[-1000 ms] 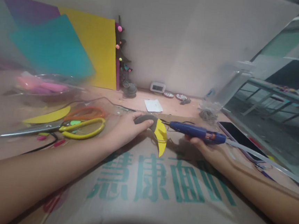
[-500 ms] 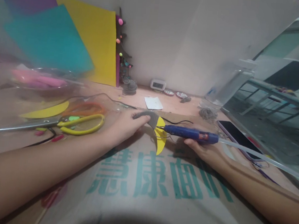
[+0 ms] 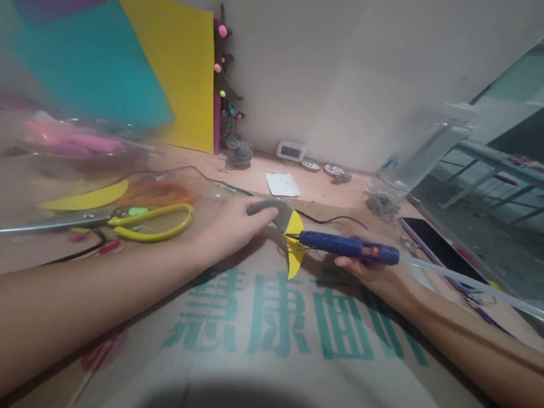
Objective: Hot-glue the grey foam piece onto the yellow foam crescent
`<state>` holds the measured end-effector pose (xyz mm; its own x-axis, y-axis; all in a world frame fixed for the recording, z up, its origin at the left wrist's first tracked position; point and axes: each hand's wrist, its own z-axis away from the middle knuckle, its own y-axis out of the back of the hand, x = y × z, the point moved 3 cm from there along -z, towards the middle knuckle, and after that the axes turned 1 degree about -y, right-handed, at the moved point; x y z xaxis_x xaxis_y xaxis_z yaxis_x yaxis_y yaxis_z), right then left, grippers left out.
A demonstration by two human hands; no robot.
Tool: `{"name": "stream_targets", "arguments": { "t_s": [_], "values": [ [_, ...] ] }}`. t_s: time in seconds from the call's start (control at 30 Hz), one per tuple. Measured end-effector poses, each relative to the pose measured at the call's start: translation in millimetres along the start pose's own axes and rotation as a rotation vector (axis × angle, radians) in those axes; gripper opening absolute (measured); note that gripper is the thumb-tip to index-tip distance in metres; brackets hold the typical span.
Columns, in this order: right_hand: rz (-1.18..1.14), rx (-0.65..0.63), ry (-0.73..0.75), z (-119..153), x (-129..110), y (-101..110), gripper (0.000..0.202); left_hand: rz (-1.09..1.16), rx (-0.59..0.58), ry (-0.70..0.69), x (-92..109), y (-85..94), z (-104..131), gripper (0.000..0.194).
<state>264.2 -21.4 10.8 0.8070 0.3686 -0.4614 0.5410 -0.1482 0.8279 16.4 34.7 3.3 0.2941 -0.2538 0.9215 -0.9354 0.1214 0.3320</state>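
The glue gun (image 3: 335, 242), a long clear stick (image 3: 460, 281) trailing behind it, sits in the curled right hand (image 3: 365, 272) and looks light but rigid, best held by its body, well back from a probably hot nozzle (image 3: 293, 235). Between the hands, the crescent (image 3: 297, 224) seems light and bendy; the left hand (image 3: 227, 227) pinches its grey end, thumb closed down, a sensible hold as the yellow end may crease.
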Motion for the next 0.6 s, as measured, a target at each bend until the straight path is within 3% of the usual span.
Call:
{"name": "stream_targets", "arguments": {
  "t_s": [0.3, 0.6],
  "values": [
    [-0.107, 0.014, 0.052, -3, -4, -2, 0.03, -0.04, -0.058, 0.015, -6, -0.7, -1, 0.028],
    [0.019, 0.038, 0.039, 0, -11, 1, 0.022, -0.06, -0.077, -0.008, -1, -0.8, 1, 0.029]
  ]
}}
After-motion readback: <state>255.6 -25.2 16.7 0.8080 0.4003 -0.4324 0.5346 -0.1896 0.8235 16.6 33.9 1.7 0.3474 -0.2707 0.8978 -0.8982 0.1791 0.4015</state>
